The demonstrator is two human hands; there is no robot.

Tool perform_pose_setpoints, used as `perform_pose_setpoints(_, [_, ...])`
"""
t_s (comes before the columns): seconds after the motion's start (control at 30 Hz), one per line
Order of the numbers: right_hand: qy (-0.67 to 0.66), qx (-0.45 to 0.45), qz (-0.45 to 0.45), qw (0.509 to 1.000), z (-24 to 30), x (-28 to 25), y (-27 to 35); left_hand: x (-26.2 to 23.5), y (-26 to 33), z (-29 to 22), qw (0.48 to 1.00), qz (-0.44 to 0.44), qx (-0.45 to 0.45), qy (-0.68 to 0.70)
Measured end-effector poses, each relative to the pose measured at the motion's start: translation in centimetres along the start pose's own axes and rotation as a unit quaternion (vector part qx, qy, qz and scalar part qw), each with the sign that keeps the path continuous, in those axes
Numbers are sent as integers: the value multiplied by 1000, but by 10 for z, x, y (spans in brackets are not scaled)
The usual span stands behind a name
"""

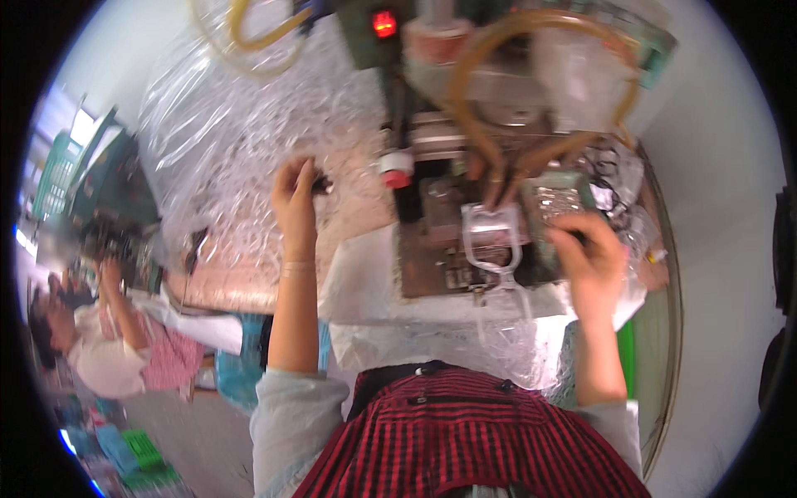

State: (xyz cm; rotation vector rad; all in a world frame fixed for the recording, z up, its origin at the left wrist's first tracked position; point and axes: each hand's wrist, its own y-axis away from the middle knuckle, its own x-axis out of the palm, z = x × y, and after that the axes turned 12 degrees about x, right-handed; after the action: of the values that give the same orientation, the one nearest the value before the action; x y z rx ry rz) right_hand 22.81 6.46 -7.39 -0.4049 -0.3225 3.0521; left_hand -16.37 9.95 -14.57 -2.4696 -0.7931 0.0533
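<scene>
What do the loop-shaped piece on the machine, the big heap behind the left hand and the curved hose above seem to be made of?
Loop-shaped piece: probably clear moulded plastic, as the bed shows through and its edges catch light. Heap: thin transparent plastic film or bags, crinkled and glossy, with many small highlights. Curved hose: likely flexible rubber or soft plastic, amber and semi-translucent, bent in a smooth arc. Blur leaves the finishes uncertain.

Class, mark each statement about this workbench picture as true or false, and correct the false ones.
1. The left hand is raised over a heap of clear plastic bags. True.
2. The right hand rests in the person's lap. False: it is up on the machine, beside a clear plastic part.
3. A red light glows at the top of the machine. True.
4. The apron is plain blue. False: it is red with black stripes.
</scene>
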Motion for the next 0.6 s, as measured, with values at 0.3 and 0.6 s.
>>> perform_pose_setpoints(0.3, [-262, 43, 35, 964, 3, 61, -20, 36, 79, -45, 989, -36, -5, 140])
perform_pose_setpoints(0.6, [-346, 146, 84, 923, 43, 49, -4, 88, 42, -164, 951, 106, 291, -12])
